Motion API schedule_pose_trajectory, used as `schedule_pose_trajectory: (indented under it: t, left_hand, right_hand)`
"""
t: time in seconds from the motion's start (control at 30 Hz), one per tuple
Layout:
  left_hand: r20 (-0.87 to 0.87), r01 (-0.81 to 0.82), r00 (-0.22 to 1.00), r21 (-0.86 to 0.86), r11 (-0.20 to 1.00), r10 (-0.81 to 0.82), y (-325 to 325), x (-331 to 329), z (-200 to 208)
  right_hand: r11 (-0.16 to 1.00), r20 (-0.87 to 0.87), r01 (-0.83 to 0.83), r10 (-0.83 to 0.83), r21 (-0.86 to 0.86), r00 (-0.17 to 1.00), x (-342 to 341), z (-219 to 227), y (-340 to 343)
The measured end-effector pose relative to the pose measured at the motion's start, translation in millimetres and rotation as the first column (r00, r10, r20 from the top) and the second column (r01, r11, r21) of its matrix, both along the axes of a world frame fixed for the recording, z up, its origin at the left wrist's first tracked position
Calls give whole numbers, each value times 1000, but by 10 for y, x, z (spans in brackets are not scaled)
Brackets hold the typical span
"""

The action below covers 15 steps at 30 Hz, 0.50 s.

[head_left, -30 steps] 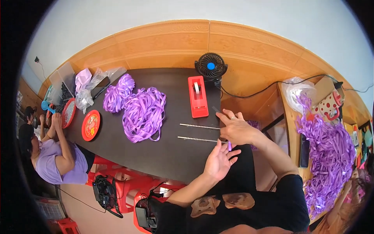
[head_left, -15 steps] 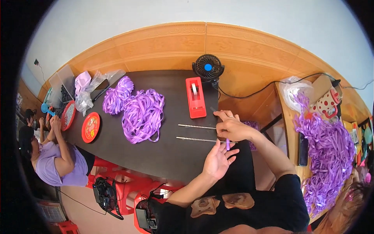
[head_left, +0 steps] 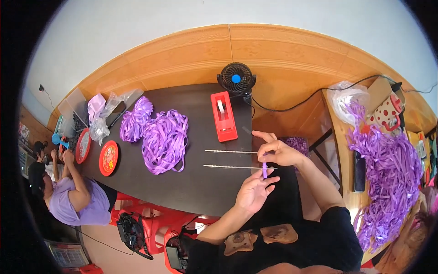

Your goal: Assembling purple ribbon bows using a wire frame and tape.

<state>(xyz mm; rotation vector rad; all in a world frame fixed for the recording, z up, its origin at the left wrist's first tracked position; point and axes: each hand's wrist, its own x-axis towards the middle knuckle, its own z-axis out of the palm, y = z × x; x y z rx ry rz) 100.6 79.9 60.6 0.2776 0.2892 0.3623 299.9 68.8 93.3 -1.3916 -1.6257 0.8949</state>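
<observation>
Two thin metal rods (head_left: 228, 151) stick out side by side over the right edge of the dark table. A short piece of purple ribbon (head_left: 264, 170) hangs across the nearer rod, close to its right end. My right hand (head_left: 280, 152) pinches the ribbon's upper part between thumb and fingers, its index finger stretched left. Below it, my left hand (head_left: 253, 192) is palm up with fingers apart, the fingertips at the ribbon's lower part. The ribbon's far end is hidden by the fingers.
A red tape dispenser (head_left: 224, 117) and black fan (head_left: 236, 78) stand beyond the rods. Purple ribbon heaps (head_left: 165, 141) and a red plate (head_left: 108, 158) lie leftward. Another person (head_left: 82, 198) sits far left. A wooden side table (head_left: 365, 201) at right bears more ribbon.
My right hand has come down onto the ribbon and closed in a pinch. My left fingers have curled slightly toward it. The whole view has shifted a little.
</observation>
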Motion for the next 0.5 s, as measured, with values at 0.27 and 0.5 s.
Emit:
schedule_pose_trajectory:
  t: [0.27,0.5]
  left_hand:
    - [47,30,998,28,999,-31,19,-9,28]
    - [38,42,998,51,998,-44,27,-13,12]
  right_hand:
    - [994,-180,-4,24,113,983,152,-283,-155]
    - [993,-487,-12,68,119,870,164,-541,-159]
